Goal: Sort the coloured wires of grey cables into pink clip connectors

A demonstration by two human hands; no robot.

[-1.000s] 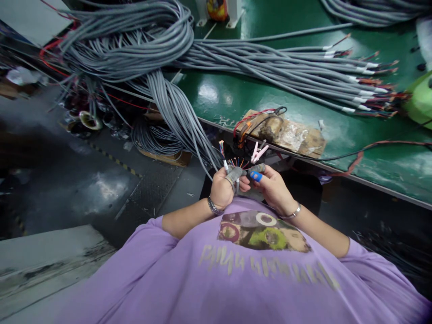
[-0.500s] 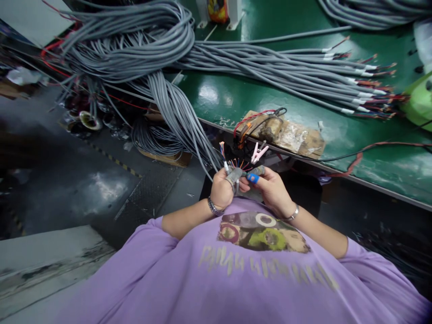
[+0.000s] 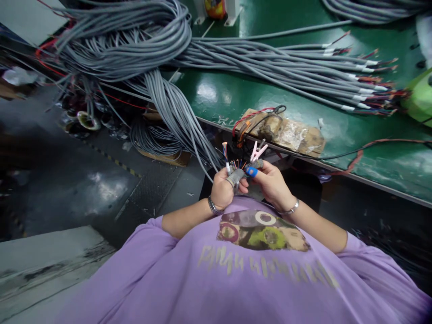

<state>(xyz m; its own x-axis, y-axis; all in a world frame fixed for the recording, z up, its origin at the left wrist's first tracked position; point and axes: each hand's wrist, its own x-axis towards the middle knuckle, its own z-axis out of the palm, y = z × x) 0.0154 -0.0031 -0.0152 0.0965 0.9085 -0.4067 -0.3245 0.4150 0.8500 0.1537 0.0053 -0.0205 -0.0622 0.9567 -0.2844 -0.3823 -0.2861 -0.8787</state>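
Just beyond the hands (image 3: 222,191) (image 3: 275,185), a pink clip (image 3: 255,155) sticks up.

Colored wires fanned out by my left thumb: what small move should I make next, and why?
Probably separate one of the fanned wires with your right hand: its fingertips are right beside them, and your left hand grips a white-sleeved cable end.

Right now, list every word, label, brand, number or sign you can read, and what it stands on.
No text can be read with certainty.
Lettering on the purple shirt: too stylised and distorted to read.
White sleeve at the left hand: too small to show any print.
Red-and-yellow item at the top edge: too blurred to read.
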